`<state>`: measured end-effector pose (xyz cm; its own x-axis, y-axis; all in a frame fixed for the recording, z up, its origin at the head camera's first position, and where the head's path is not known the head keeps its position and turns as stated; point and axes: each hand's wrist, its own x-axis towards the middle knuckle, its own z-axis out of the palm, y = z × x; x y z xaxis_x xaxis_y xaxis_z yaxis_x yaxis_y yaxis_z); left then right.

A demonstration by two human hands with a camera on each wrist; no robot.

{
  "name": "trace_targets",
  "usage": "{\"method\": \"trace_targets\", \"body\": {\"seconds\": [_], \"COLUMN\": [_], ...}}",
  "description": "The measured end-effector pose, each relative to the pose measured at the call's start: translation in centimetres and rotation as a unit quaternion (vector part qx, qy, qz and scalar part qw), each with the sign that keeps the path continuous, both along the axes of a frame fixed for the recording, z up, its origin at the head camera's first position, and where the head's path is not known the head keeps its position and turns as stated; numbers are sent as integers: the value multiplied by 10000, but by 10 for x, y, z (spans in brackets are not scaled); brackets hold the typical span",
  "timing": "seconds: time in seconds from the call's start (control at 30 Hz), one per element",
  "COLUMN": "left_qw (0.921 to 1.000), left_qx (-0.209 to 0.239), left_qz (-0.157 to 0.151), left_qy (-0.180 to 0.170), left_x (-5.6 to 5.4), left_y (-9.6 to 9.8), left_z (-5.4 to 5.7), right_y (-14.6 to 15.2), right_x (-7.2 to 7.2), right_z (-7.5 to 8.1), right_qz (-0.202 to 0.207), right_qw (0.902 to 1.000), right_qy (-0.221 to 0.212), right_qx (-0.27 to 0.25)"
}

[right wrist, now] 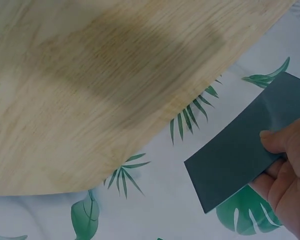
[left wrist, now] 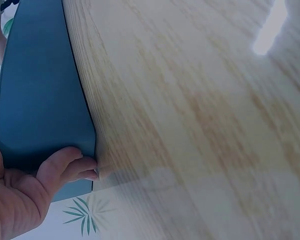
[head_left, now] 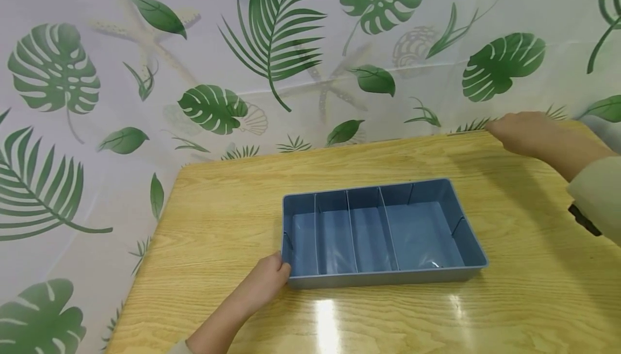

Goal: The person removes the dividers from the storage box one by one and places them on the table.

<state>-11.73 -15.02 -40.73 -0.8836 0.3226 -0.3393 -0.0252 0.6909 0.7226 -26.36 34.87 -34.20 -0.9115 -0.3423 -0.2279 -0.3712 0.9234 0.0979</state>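
Observation:
A blue-grey plastic tray [head_left: 422,235] lies on the wooden table, with three thin upright dividers [head_left: 351,230] toward its left side and a wider compartment at the right. My left hand [head_left: 271,273] grips the tray's near left corner; in the left wrist view its fingers [left wrist: 65,167] curl against the tray's outer wall [left wrist: 45,90]. At the back right, away from the tray, my right hand [head_left: 519,133] is raised above the table. The right wrist view shows this hand [right wrist: 290,170] pinching a flat, dark blue-grey divider panel [right wrist: 240,145] between thumb and fingers.
The light wooden table [head_left: 223,208] ends at a backdrop cloth [head_left: 194,63] printed with green leaves, which runs along the back and left. Light glares off the table's surface in front of the tray. A dark band [head_left: 584,219] shows at the right sleeve.

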Motion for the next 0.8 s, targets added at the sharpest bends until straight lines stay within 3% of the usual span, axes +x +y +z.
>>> {"method": "trace_targets", "body": {"seconds": [0.4,0.8], "left_qw": [10000,10000], "left_qx": [-41,11], "left_qz": [45,19], "left_qy": [30,23], "left_x": [1,0], "left_y": [-1,-1], "left_z": [-1,-1], "right_y": [-2,1], "right_x": [-11,-16], "right_z": [-19,-38], "right_qz": [-288,-444], "right_qw": [9994,9986], "right_qy": [-179,-78], "right_qx": [-89,-261]}}
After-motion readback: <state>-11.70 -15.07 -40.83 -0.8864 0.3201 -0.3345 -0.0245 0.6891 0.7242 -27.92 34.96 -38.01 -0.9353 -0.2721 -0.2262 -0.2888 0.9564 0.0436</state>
